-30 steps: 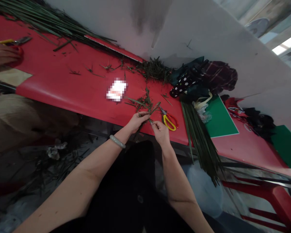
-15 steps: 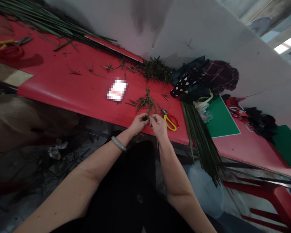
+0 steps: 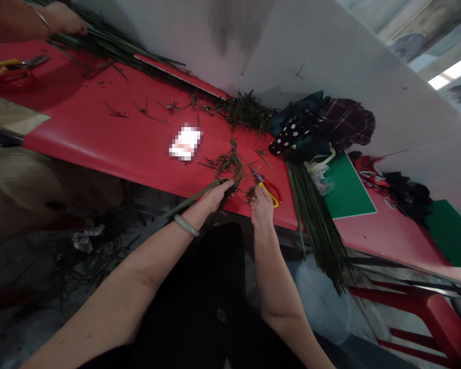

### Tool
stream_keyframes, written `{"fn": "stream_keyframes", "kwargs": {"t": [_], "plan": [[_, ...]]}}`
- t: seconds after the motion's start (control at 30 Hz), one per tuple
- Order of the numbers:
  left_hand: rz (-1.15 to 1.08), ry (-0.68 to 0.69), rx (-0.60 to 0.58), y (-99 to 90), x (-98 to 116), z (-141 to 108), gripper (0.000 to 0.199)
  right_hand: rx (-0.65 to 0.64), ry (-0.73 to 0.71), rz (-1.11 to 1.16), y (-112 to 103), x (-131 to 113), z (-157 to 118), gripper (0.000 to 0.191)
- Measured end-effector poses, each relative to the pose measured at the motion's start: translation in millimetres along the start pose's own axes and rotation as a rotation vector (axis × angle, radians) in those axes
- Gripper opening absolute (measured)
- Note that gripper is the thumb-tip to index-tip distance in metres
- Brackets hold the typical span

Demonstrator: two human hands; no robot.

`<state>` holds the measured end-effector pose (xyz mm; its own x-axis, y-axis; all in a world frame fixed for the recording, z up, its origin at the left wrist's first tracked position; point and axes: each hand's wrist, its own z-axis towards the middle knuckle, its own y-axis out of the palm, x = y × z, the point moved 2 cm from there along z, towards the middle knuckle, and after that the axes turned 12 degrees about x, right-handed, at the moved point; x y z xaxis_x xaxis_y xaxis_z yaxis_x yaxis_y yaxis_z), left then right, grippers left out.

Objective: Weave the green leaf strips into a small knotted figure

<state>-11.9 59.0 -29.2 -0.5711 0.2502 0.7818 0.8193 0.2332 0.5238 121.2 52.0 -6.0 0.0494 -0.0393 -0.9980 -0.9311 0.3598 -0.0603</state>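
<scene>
My left hand point(image 3: 218, 195), below a bangle on the wrist, is closed on a green leaf strip point(image 3: 188, 201) that trails down to the left along the forearm. To its right, my right hand point(image 3: 262, 204) has its fingers closed, and a thin strand seems to run from it toward the left hand; its end is blurred. Just beyond my hands lies a small pile of knotted leaf pieces point(image 3: 229, 161) on the red table point(image 3: 138, 148). Scissors with red and yellow handles point(image 3: 269, 192) rest right beside my right hand.
Long leaves point(image 3: 317, 220) hang over the table edge at the right, near a green board point(image 3: 351, 189). Dark cloth bundles point(image 3: 346, 120) and leaf scraps point(image 3: 249, 110) lie by the wall. Another person's hand point(image 3: 67, 19) is over leaves at the top left. A red stool point(image 3: 441, 318) stands lower right.
My hands have moved apart, the right one shifting right toward the scissors. A leaf strip now trails from my left hand. The other person's hand has reached farther in over the leaves.
</scene>
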Motion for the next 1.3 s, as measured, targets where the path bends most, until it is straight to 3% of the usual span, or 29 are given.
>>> {"fn": "stream_keyframes", "kwargs": {"t": [0.13,0.3,0.43,0.67,0.77,0.93,1.0,1.13,1.3], "plan": [[0.055,0.003,-0.128,1.8,-2,-2,0.026,-0.139,0.112,0.036,11,13,6,0.034],[0.072,-0.001,-0.156,5.0,-3,-4,0.026,-0.189,0.109,0.171,22,10,10,0.017],[0.043,0.042,-0.057,6.2,-3,-2,0.024,-0.082,0.153,0.280,20,12,8,0.008],[-0.129,0.062,0.124,5.1,-2,-2,0.021,-0.008,0.221,0.426,32,16,-8,0.016],[-0.174,0.023,0.166,4.4,-2,0,0.020,0.061,0.161,0.415,37,21,-15,0.017],[-0.142,0.037,0.202,5.9,-3,2,0.018,0.129,-0.122,0.234,34,24,-23,0.016],[-0.130,0.056,0.172,6.5,-3,1,0.018,0.125,-0.138,0.229,29,24,-23,0.015],[-0.114,0.068,0.040,4.8,-1,0,0.019,0.129,0.049,0.420,20,21,-16,0.016],[0.011,0.107,-0.043,2.9,-1,1,0.013,0.105,0.217,0.573,13,17,-8,0.015]]}}
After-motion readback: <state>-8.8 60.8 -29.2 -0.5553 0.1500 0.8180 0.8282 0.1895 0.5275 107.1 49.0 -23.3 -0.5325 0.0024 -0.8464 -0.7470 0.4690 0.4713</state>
